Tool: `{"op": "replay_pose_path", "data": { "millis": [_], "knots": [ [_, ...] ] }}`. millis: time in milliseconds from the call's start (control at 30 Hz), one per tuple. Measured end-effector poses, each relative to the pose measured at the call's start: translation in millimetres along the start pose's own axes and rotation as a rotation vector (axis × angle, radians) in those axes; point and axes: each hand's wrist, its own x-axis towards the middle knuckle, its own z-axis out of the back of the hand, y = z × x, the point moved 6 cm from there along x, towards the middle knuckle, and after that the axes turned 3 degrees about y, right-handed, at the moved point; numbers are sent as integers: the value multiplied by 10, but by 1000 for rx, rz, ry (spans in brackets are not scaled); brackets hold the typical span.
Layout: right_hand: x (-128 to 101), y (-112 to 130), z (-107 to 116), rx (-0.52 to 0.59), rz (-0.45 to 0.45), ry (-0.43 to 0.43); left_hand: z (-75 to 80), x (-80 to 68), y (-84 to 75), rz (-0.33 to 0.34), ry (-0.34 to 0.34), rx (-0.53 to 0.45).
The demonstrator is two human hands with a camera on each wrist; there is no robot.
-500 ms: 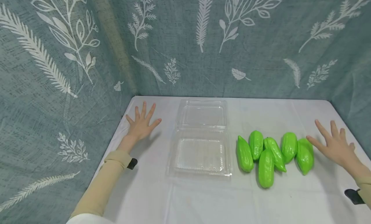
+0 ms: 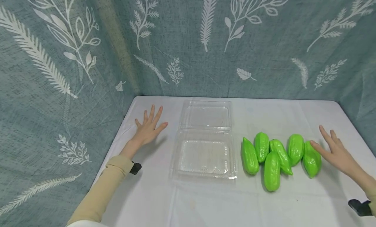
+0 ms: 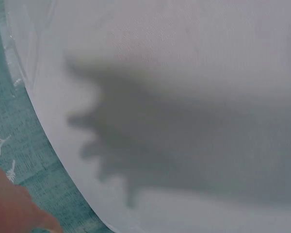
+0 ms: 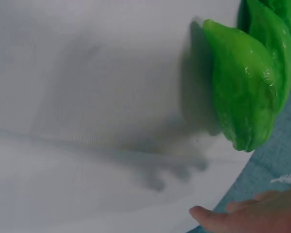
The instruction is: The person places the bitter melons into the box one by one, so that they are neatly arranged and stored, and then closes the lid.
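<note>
My left hand (image 2: 147, 132) is held over the left side of the table, fingers spread and holding nothing. To its right, a clear plastic hinged container (image 2: 202, 155) lies unfolded, lid (image 2: 207, 116) toward the back. Several glossy, bright green, elongated fruit-like pieces (image 2: 271, 171) lie clustered right of the container. My right hand (image 2: 336, 153) hovers beside the rightmost green piece (image 2: 312, 160), its thumb tip overlapping that piece's edge in the head view. Its fingers are extended, with nothing in them. In the right wrist view, the green piece (image 4: 245, 87) has a wrinkled, shiny skin.
A white cloth (image 2: 217, 204) covers the table. Behind and to the left hangs a blue-green curtain (image 2: 182, 73) with white leaf prints. In the left wrist view, the hand's shadow (image 3: 136, 131) falls on the cloth near the table's curved edge.
The left hand has shifted slightly right. The right hand has turned a little, and its fingers appear closer together. The head view has shifted slightly; container and green pieces keep their arrangement.
</note>
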Motion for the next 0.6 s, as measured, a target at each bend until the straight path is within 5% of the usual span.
{"op": "replay_pose_path", "data": {
  "millis": [133,400,600],
  "knots": [
    [39,-98,-38,73,13,28,-46,20,-48,-24,19,-76],
    [340,-808,-306,138,-50,101,-111,-35,-211,-74,60,-252],
    [351,-877,-373,233,-42,145,-201,-56,-320,-122,110,-361]
  ]
}}
